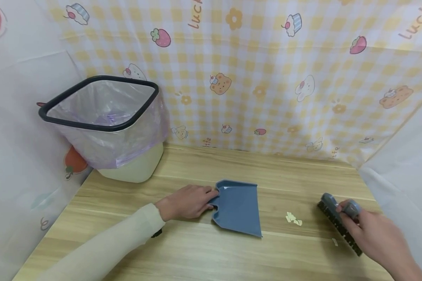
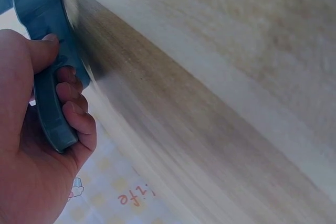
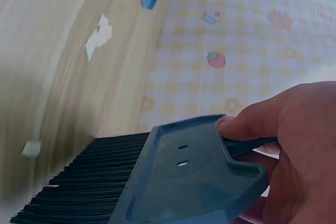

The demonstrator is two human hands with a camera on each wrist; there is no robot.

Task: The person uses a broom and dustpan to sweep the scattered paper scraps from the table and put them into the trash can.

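1. Presently, the dustpan, blue-grey, lies on the wood-grain counter, near 5 o'clock from the centre of the head view. Its wide edge faces 3 o'clock.
2. Left hand at the dustpan's 9 o'clock. In the left wrist view its fingers are curled round the dustpan handle, thumb laid along the top: firm grip.
3. Right hand at 3 o'clock from the dustpan, well apart from it, gripping a brush. Thumb bears on the near side of the brush body; remaining fingers go behind it, partly hidden.
4. Brush bristles dark, the row running roughly 11 to 5 o'clock in the head view. Contact between bristles and counter: cannot tell.
5. Pale scraps in a small cluster at 3 o'clock from the dustpan, between its edge and the brush, touching neither. A single scrap lies just beside the bristles.
6. Bin, cream, at 10 o'clock from the dustpan, with a translucent purplish liner held under a black rim.
7. Yellow-checked cloth, printed with strawberries and cupcakes, hangs behind at 12 o'clock.
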